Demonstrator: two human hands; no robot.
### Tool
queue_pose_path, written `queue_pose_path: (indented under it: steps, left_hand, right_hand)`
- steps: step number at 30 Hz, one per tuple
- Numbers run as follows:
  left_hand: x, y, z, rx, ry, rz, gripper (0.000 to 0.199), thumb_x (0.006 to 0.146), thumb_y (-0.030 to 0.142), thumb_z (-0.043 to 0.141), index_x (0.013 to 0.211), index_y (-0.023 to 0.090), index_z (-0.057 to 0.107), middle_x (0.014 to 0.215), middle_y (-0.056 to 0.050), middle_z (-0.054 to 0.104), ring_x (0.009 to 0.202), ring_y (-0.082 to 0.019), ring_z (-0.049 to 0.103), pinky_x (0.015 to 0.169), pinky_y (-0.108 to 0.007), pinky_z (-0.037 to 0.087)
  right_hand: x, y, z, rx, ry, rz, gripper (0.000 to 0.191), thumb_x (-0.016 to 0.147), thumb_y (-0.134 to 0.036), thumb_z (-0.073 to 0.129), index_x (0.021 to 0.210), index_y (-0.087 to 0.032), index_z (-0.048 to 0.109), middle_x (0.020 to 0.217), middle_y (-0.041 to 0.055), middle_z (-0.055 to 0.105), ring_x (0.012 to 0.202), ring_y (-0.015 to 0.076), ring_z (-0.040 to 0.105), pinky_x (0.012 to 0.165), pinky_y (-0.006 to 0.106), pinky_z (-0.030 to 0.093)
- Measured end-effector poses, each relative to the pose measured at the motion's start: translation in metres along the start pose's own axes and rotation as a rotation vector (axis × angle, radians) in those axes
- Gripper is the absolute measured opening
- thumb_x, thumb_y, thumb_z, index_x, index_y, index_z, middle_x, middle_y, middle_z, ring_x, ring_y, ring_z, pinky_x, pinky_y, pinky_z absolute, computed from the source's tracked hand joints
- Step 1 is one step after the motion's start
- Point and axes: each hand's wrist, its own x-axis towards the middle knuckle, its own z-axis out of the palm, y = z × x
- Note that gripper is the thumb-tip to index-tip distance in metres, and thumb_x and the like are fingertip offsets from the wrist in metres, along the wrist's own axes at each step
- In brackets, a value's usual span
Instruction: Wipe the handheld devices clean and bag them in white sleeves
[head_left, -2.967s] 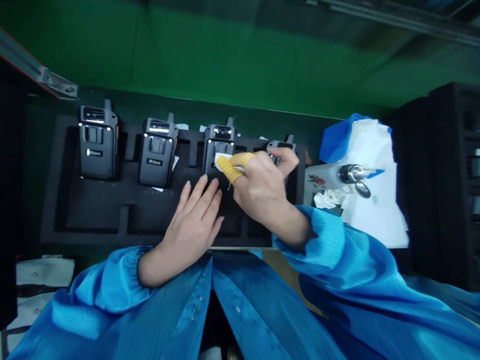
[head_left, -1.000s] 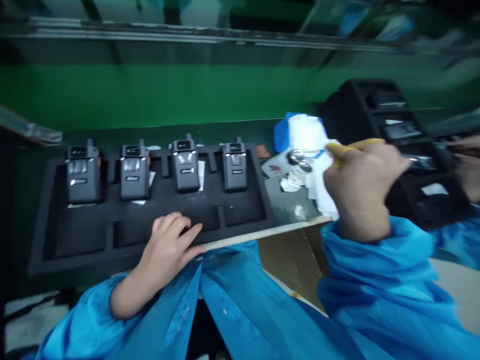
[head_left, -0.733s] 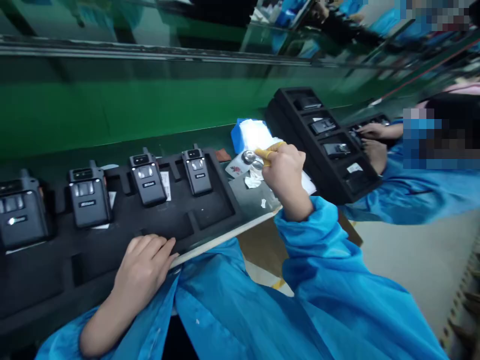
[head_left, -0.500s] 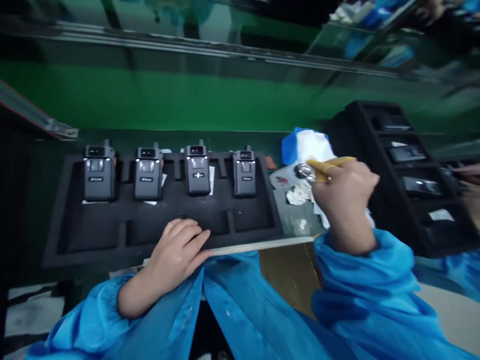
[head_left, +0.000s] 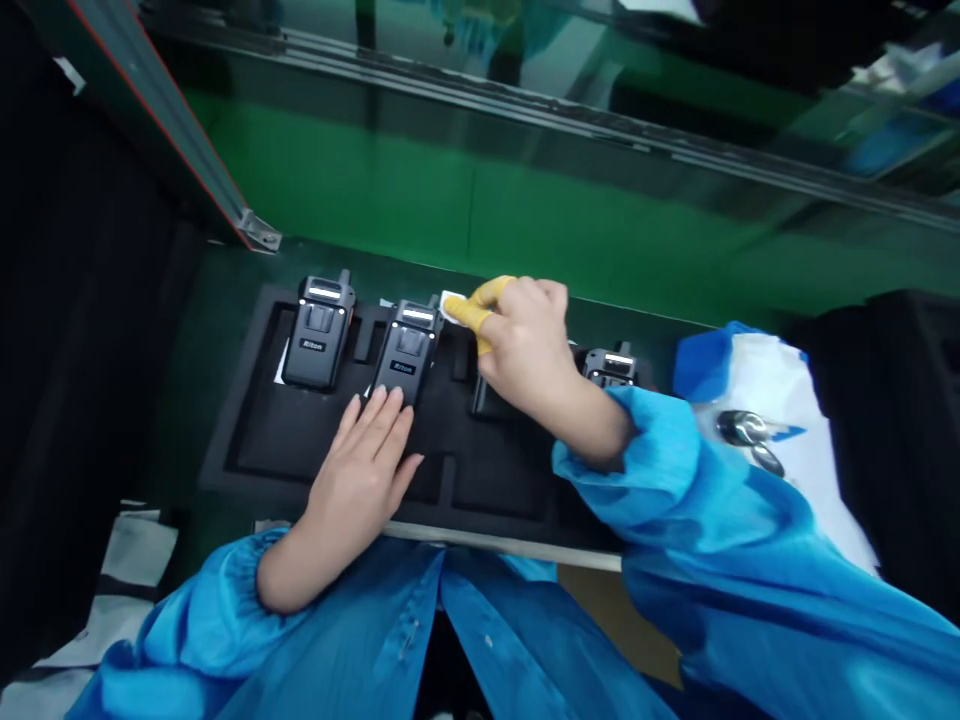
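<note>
Shiny blue smock (head_left: 517, 630) with gathered cuffs (head_left: 656, 425) (front parted low), yellow finger covers (head_left: 469, 314) on the right grip (head_left: 529, 338)

It looks like a factory workbench (head_left: 510, 544): matching handheld radios (head_left: 313, 345) in a black tray (head_left: 247, 475) at centre, a green panel (head_left: 390, 200) at twelve o'clock, a blue work smock (head_left: 360, 610) at six, and yellow finger covers (head_left: 469, 313).

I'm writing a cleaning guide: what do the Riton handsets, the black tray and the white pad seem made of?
Riton handsets: probably hard plastic, dark and satin, with moulded edges and bright reflections.
Black tray: likely dense foam, matte, its thick walls showing little shine.
White pad, in the right hand: perhaps cotton or folded tissue, matte; too small to tell which.
</note>
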Motion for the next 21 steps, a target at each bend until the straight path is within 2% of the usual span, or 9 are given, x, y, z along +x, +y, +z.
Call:
queue_pose_path:
  steps: [3,6,11,15,21]
  left_hand:
    - [0.0,0.001,0.0,-0.015,-0.011,-0.011,0.033,0.092,0.019,0.052,0.121,0.004,0.057,0.128,-0.021,0.063,0.124,-0.033,0.057,0.102,-0.052,0.049]
    - [0.0,0.001,0.0,-0.029,-0.032,-0.04,0.033,0.092,0.019,0.052,0.122,0.004,0.058,0.129,-0.021,0.062,0.124,-0.032,0.057,0.104,-0.051,0.048]
    - [0.002,0.001,-0.002,-0.038,-0.036,-0.036,0.032,0.092,0.018,0.051,0.12,0.004,0.06,0.13,-0.019,0.062,0.123,-0.032,0.058,0.103,-0.05,0.048]
    - [0.003,0.001,-0.002,-0.042,-0.018,-0.041,0.031,0.092,0.018,0.051,0.119,0.004,0.061,0.128,-0.018,0.063,0.121,-0.031,0.06,0.102,-0.049,0.05]
    - [0.002,0.002,-0.003,-0.04,-0.025,-0.051,0.031,0.093,0.018,0.051,0.121,0.007,0.06,0.128,-0.018,0.064,0.121,-0.03,0.06,0.104,-0.048,0.048]
  right_hand:
    - [0.018,-0.015,0.016,-0.008,-0.047,-0.053,0.038,0.093,-0.015,0.035,0.097,-0.025,0.072,0.101,0.0043,0.063,0.093,0.0194,0.045,0.085,0.039,0.022]
    - [0.023,-0.024,0.021,-0.042,-0.077,-0.102,0.039,0.095,-0.016,0.035,0.088,-0.024,0.072,0.099,0.0033,0.064,0.092,0.0187,0.044,0.087,0.041,0.02]
    - [0.008,-0.011,0.017,-0.093,-0.075,-0.208,0.034,0.093,-0.014,0.041,0.086,-0.026,0.071,0.094,0.0002,0.064,0.091,0.0172,0.044,0.092,0.043,0.017]
    - [0.0,-0.003,0.015,-0.123,-0.026,-0.204,0.033,0.093,-0.015,0.041,0.091,-0.027,0.071,0.095,0.0008,0.065,0.092,0.0169,0.046,0.094,0.045,0.016]
    - [0.017,-0.025,0.022,-0.103,-0.067,-0.187,0.036,0.095,-0.015,0.039,0.085,-0.027,0.072,0.09,0.0019,0.064,0.091,0.0181,0.046,0.094,0.047,0.018]
